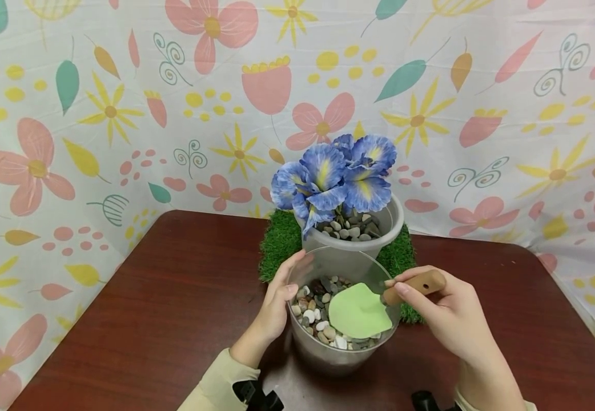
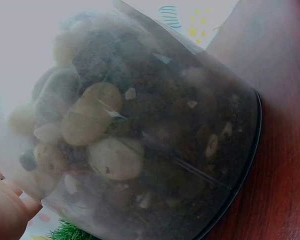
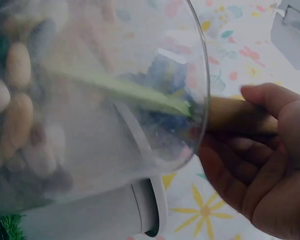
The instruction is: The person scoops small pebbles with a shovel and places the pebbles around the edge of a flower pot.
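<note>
A clear plastic pot [image 1: 323, 357] with pebbles [image 1: 322, 325] in it stands in front of me, dark material visible through its lower wall. My left hand [image 1: 272, 311] holds the pot's left side, thumb near the rim and fingers reaching round the far side. A small garden trowel, with a light green blade [image 1: 359, 311] and a wooden handle [image 1: 414, 287], lies over the pebbles inside the pot. Pinching that handle just outside the rim is my right hand [image 1: 449, 308]. In the right wrist view the blade [image 3: 125, 91] shows edge-on through the clear wall.
Right behind the clear pot stands a grey-white pot [image 1: 396, 220] with blue flowers [image 1: 328, 174] and grey stones [image 1: 351, 228]. Artificial grass [image 1: 279, 242] lies under it. The dark wooden table [image 1: 174, 297] meets a flower-printed cloth [image 1: 123, 114] at the back.
</note>
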Motion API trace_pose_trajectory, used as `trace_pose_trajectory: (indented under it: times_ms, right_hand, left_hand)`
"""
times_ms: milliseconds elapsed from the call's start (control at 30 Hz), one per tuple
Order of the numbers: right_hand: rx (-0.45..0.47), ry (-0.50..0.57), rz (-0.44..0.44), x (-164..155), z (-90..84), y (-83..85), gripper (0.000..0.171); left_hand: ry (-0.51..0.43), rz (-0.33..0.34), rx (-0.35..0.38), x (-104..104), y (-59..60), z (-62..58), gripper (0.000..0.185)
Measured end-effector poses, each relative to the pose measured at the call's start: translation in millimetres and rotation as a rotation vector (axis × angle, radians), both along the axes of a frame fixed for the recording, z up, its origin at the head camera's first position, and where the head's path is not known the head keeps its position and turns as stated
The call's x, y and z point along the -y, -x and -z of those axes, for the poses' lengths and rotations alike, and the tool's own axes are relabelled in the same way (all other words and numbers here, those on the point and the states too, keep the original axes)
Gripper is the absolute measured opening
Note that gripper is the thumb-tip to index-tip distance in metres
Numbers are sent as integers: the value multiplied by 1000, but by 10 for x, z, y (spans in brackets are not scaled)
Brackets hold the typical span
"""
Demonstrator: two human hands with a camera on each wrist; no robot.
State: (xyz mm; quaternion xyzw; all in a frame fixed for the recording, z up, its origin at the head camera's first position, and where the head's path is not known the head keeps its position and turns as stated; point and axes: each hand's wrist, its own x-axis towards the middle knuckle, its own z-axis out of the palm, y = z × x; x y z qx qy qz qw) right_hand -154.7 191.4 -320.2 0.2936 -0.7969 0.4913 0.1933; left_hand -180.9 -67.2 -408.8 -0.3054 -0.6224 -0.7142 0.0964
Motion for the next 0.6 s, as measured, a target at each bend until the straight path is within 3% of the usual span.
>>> trace_pose_trajectory:
  times_ms: [100, 233, 367, 600]
  right_hand:
    - [-88, 12, 18, 21, 2, -15, 24]
    - [-158, -61, 96, 32, 3, -36, 29]
    - [-138, -109, 77, 23, 8, -31, 27]
    - [-28, -4, -64, 1, 31, 35, 22]
  left_hand:
    - [-4, 3, -7, -7, 3, 0, 59]
    - [-3, 5, -14, -8, 7, -1, 59]
    - [7, 2, -8, -5, 6, -3, 59]
    - [13, -9, -6, 10, 4, 4, 58]
